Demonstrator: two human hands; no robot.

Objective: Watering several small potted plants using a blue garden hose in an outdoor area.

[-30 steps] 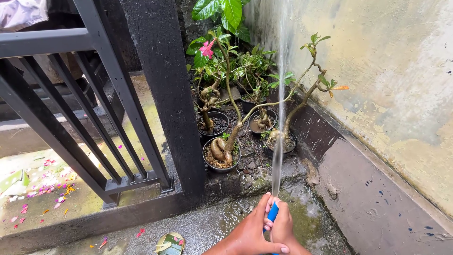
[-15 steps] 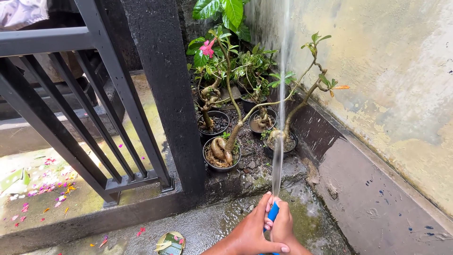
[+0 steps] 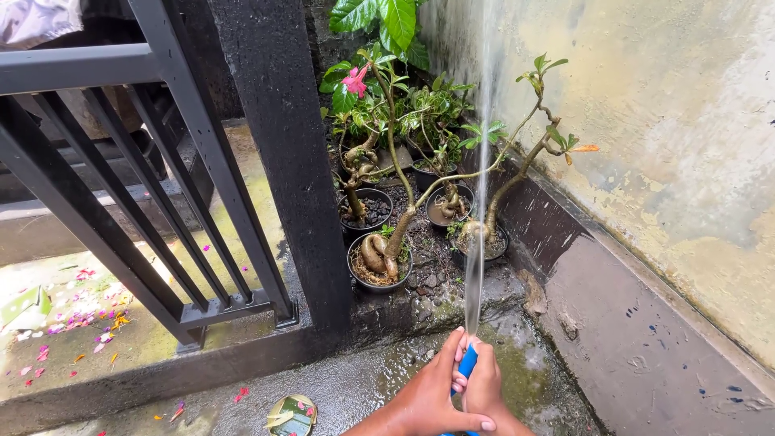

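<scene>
**Hose spraying potted plants**

Against the stained wall (image 3: 670,121), beside a black gate (image 3: 161,186), potted plants (image 3: 404,186) stand on wet ground. Low in the middle, the left hand (image 3: 428,400) and right hand (image 3: 487,391) each keep a clenched grip on a blue hose (image 3: 467,363), touching each other. A water jet (image 3: 478,226) shoots up over the pots.

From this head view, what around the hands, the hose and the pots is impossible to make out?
- Blue hose: only a short stretch shows in the head view; the left hand and right hand cover its end, and the bottom edge cuts off the rest.
- Both forearms: cut off by the bottom edge.
- Where the water jet lands: it runs out of the top edge.
- Rear black plastic pots: hidden by leaves.
</scene>
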